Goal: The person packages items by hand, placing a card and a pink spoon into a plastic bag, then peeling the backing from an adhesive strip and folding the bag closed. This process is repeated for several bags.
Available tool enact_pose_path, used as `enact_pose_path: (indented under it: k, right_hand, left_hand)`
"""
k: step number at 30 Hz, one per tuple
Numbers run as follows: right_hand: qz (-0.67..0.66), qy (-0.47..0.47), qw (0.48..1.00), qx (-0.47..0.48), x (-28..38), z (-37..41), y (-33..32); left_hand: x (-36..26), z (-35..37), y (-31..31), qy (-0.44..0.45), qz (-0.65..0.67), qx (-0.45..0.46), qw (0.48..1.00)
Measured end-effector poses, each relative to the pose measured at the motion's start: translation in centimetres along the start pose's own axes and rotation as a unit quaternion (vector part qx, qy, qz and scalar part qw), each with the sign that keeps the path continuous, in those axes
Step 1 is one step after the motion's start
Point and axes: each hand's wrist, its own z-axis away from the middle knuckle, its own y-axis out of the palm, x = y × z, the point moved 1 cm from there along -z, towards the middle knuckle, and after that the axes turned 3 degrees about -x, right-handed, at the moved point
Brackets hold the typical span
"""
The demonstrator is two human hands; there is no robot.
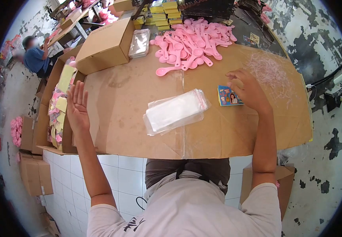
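Note:
My left hand [78, 106] is raised at the left side of the table, fingers straight and palm showing, with nothing in it. Beside it stands an open carton [67, 136] filled with packed pink and yellow pieces [58, 108]. My right hand [248, 91] hovers at a small stack of printed blue cards [229, 97], its fingers loosely bent and apart; part of the stack is hidden beneath it. Between the hands lies a pile of transparent plastic bags [175, 112]. Farther back is a heap of pink measuring spoons [194, 43].
A closed cardboard box [103, 47] and another pack of transparent bags [139, 43] sit at the back left. Yellow card stacks [163, 15] stand behind the spoons. Thin plastic strips [271, 73] are scattered at right. A person [36, 59] sits at far left.

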Motion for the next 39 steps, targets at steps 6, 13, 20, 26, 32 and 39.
enact_pose_path:
  k: [6,13,20,26,32,39]
  right_hand:
    - [0.0,0.047,0.993,0.108,-2.0,0.6,-1.0]
    - [-0.028,0.059,0.995,0.08,-1.9,0.1,-0.5]
    - [-0.17,0.069,0.98,0.082,-0.1,-0.1,-1.2]
    - [-0.246,-0.028,0.957,0.152,4.1,0.3,4.4]
    - [-0.226,0.015,0.969,0.101,4.5,0.5,5.0]
    - [-0.314,0.096,0.945,-0.008,3.0,-0.3,4.5]
  left_hand:
    - [4.3,5.3,8.8,-0.05,-0.369,0.29,0.882]
    - [9.6,10.1,17.6,0.109,-0.528,0.483,0.69]
    - [11.1,9.0,17.6,-0.034,-0.47,0.463,0.751]
    - [11.2,9.0,17.3,-0.091,-0.43,0.443,0.781]
    - [11.7,7.5,16.8,-0.173,-0.16,0.372,0.898]
    - [10.3,8.8,17.6,-0.239,-0.151,0.403,0.871]
